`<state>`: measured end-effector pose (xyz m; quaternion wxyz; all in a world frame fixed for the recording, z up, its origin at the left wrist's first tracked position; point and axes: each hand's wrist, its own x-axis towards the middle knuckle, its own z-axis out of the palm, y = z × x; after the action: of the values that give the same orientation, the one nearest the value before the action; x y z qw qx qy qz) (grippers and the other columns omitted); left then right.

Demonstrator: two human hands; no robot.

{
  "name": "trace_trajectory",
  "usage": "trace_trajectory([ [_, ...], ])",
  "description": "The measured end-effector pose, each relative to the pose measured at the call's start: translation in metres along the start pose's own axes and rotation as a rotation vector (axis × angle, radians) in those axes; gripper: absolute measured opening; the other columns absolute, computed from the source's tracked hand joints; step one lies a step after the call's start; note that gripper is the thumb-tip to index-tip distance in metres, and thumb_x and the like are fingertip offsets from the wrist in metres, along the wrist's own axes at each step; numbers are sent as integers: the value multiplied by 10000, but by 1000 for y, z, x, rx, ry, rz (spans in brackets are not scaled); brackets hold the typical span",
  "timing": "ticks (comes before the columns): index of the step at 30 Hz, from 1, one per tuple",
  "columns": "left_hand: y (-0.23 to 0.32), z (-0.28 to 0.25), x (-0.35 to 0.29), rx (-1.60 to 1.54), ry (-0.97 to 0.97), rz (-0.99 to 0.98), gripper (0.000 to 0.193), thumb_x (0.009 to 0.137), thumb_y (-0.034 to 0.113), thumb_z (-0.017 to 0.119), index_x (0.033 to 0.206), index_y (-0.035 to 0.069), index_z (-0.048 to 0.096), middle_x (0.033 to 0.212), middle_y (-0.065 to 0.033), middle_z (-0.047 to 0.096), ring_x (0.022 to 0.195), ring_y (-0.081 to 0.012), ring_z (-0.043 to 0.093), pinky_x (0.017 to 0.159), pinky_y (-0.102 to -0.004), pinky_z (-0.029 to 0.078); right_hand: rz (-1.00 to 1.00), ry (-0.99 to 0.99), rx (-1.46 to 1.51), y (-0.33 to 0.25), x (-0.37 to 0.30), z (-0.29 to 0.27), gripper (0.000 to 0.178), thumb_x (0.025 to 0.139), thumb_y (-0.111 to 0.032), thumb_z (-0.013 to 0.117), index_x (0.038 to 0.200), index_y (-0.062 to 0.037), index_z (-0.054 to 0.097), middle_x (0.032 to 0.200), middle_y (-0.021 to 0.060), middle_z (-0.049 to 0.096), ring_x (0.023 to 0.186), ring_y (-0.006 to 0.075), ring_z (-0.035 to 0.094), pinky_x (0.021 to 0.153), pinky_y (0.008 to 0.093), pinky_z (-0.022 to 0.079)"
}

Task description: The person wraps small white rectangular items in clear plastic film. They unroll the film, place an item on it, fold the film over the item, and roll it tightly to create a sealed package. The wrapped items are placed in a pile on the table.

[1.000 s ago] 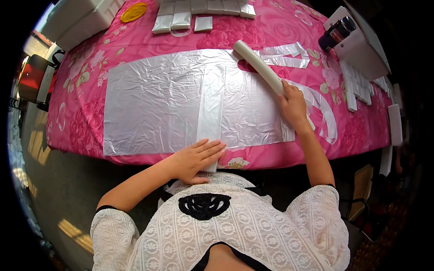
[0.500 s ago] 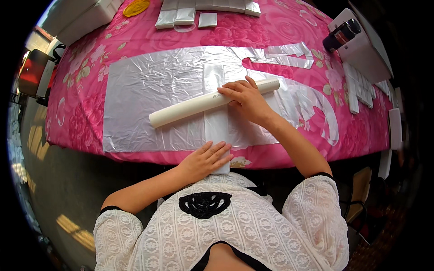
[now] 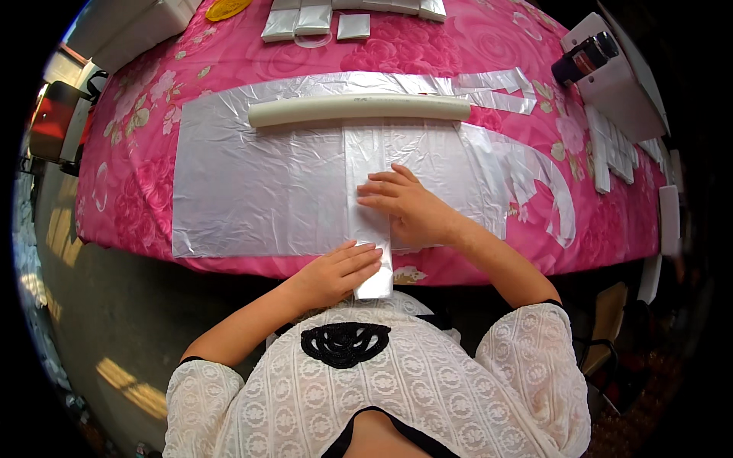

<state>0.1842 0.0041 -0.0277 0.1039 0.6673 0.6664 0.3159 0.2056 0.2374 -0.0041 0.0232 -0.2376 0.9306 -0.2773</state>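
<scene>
A folded strip of translucent plastic film (image 3: 366, 156) runs from the middle of the table over its near edge. My left hand (image 3: 343, 273) lies flat on the strip's near end, fingers stretched out. My right hand (image 3: 408, 204), fingers spread, is over the strip farther up and holds nothing; whether it touches the film I cannot tell. Beneath the strip a wide plastic bag (image 3: 244, 179) is spread flat, with handle-like loops (image 3: 561, 202) at its right end. Across the far part of the bag rests a white plastic pipe (image 3: 359, 109), apart from both hands.
Small folded film packets (image 3: 353, 27) sit at the far side of the pink floral tablecloth (image 3: 130, 175). A yellow round item (image 3: 227, 8) lies far left. At the right are a white box (image 3: 611, 84), a dark bottle (image 3: 584, 59) and folded strips (image 3: 601, 153).
The pipe has moved away to the bag's far part and now lies nearly level. My right hand has let go of it and come nearer, over the strip. My left hand has barely shifted.
</scene>
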Motion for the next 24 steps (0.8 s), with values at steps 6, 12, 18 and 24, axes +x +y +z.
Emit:
trace_trajectory([
  [6, -17, -9, 7, 28, 161, 32, 450, 698, 60, 625, 1136, 17, 531, 1203, -148, 514, 1158, -285, 472, 992, -425, 351, -1, 127, 31, -26, -26, 29, 461, 648, -62, 618, 1104, -30, 557, 1260, 130, 465, 1200, 304, 400, 1019, 404, 305],
  [12, -29, -16, 15, 258, 129, -105, 447, 706, 104, 598, 1133, -5, 527, 1127, -143, 559, 1078, -289, 519, 934, -411, 394, 66, 329, -106, -20, -28, 36, 346, 661, -38, 626, 1006, -61, 612, 1108, 85, 569, 1035, 263, 514, 879, 365, 423],
  [18, -24, -21, 28, -86, 240, -479, 324, 828, 127, 524, 1113, -26, 533, 1032, -173, 589, 884, -323, 579, 815, -348, 457, 367, 381, 225, -4, -13, 25, 154, 740, -84, 622, 884, -39, 656, 784, 75, 646, 700, 192, 601, 627, 300, 475],
  [24, -26, -18, 41, -129, 467, -528, 522, 837, 166, 519, 1301, -12, 358, 1271, -209, 437, 1120, -351, 460, 962, -386, 348, 842, 153, 685, 7, 13, 1, 220, 812, -191, 619, 794, 29, 626, 626, 46, 608, 524, 89, 570, 490, 228, 431],
])
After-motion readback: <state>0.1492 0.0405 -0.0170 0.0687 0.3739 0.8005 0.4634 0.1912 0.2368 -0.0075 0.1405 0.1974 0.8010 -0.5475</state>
